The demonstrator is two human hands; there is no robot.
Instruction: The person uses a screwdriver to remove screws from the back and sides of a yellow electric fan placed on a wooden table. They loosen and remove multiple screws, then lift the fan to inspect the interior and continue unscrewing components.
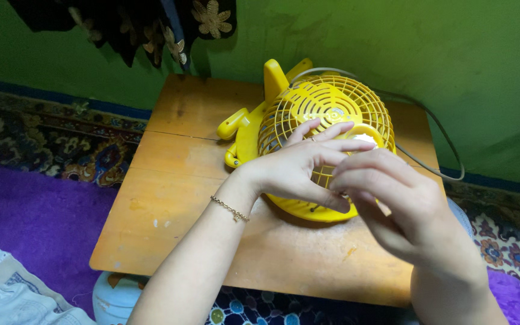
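A small yellow fan (308,108) with a round wire-style grille lies face up on a low wooden table (176,180). My left hand (296,168) rests on the grille, fingers spread over its front, thumb under the rim; a ring and a thin gold bracelet show. My right hand (392,198) is beside it at the fan's right front edge, fingers curled close against the left thumb. Whether it pinches something small I cannot tell. The lower right part of the grille is hidden by both hands.
A grey cord (446,144) runs from the fan along the green wall (422,54) behind. Dark patterned cloth (145,24) hangs at top left. A purple and patterned rug (37,204) surrounds the table; white cloth (7,295) lies at bottom left.
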